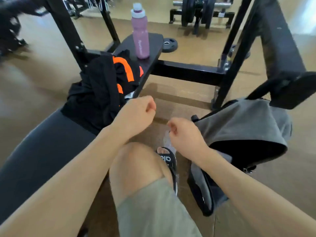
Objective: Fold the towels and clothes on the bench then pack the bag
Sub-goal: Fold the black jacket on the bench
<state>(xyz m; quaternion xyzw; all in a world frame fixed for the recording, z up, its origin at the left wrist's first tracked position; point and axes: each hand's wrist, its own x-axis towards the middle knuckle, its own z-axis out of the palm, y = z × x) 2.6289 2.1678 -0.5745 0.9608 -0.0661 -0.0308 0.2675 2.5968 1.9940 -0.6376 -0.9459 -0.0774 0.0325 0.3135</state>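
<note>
A gym floor of tan matting spreads under a black weight bench (pixel 51 151) that runs from the lower left up toward the middle of the view. Over the gap beside the bench, the left hand (pixel 136 113) is curled into a loose fist, fingers folded in, with nothing visible inside it; it hangs just past the near edge of a heap of black clothes with orange stripes (pixel 106 88), and whether it touches the fabric cannot be told. The right hand (pixel 184 134) is likewise closed, thumb pressed to the curled fingers; something thin may sit in the pinch, but it is too small to tell. Just right of that hand a grey bag (pixel 239 134) sits on the floor with its dark mouth gaping open. The unfolded clothes lie piled on the bench's middle, spilling over its left edge. Further along the pad stands a pink water bottle (pixel 139 31), upright. Below the hands show a bare knee, green shorts and a black sandal (pixel 168 161). Black rack uprights and weight plates (pixel 196 11) stand behind.
</note>
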